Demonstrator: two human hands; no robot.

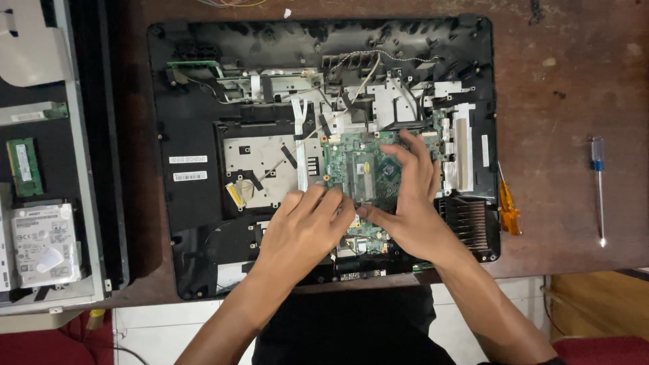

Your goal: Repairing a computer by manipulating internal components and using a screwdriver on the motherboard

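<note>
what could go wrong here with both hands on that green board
Loose white wires and a ribbon cable lie beside the board; they might snag or tear if it shifts. The left hand and right hand press bare fingers on it, so static or bending may harm it.

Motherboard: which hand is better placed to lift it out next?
Probably the right hand: its fingers spread across the motherboard, thumb near the lower edge. The left hand only touches that edge with its fingertips.
</note>
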